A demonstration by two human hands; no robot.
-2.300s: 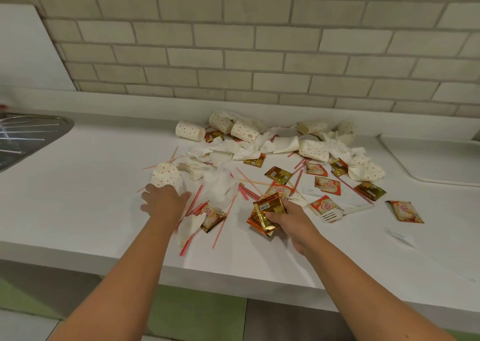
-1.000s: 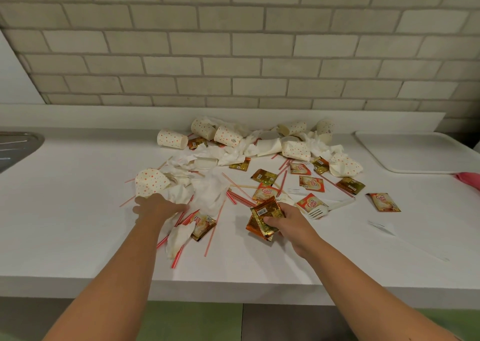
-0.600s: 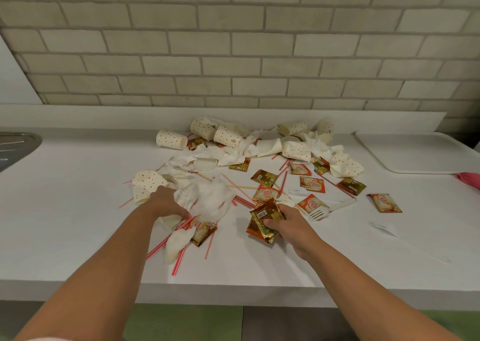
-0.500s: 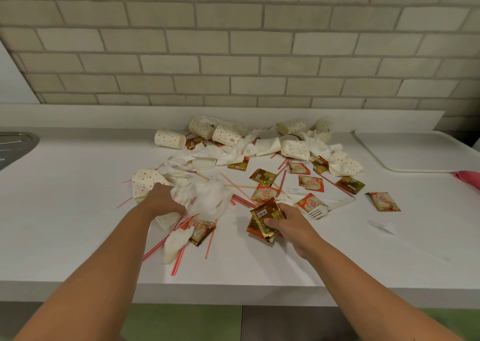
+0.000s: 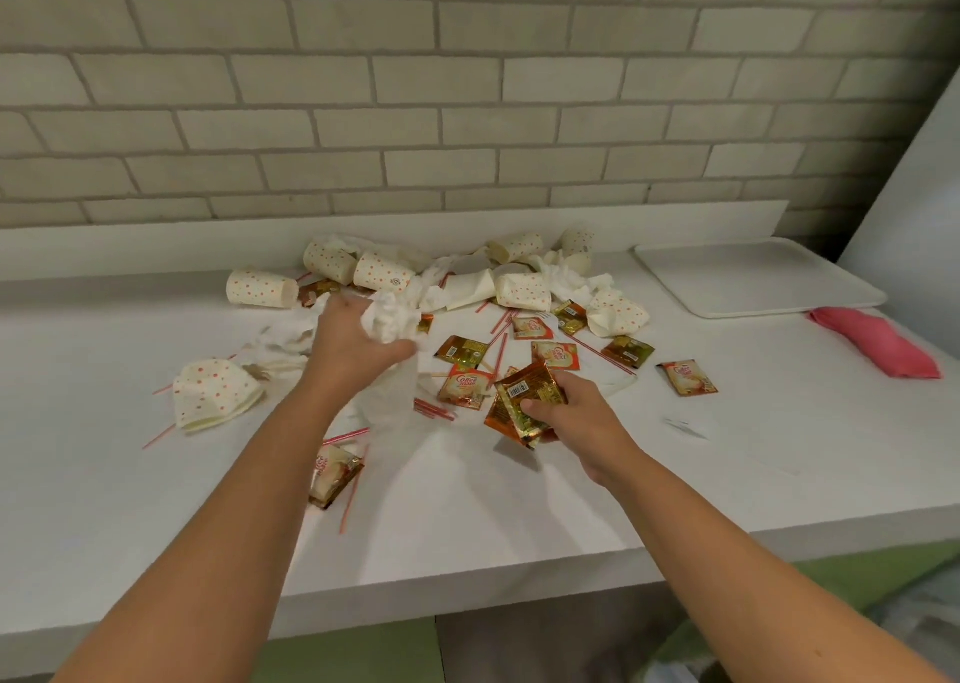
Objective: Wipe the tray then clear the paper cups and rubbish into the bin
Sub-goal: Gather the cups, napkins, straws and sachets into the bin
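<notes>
Head view looks down on our two bare arms over a white countertop [image 5: 104, 474]. We judge that the step in hand is the gathering of rubbish, not the wiping: the white rectangular plastic tray [image 5: 753, 279] lies at the right of the frame, and the rolled pink cloth [image 5: 878, 342] lies just beside its lower right corner, touched by nobody.

Our left hand [image 5: 358, 342], in the middle of the frame, has its fingers curled round a crumpled white paper napkin [image 5: 389, 318]. Our right hand [image 5: 566, 412], lower and more to the right, pinches a small bundle of gold and orange foil sachets [image 5: 524, 401] between thumb and fingers.

White paper cups with orange dots [image 5: 262, 287] lie on their sides in the upper middle, mixed with more napkins. Thin red straws [image 5: 343, 435] and other sachets are scattered below them.

We cannot see the bin for certain; something pale in the lower right corner may be its bag. The next move, we think, asks us to carry both handfuls there without dropping the slippery sachets, then to fetch the cups.
</notes>
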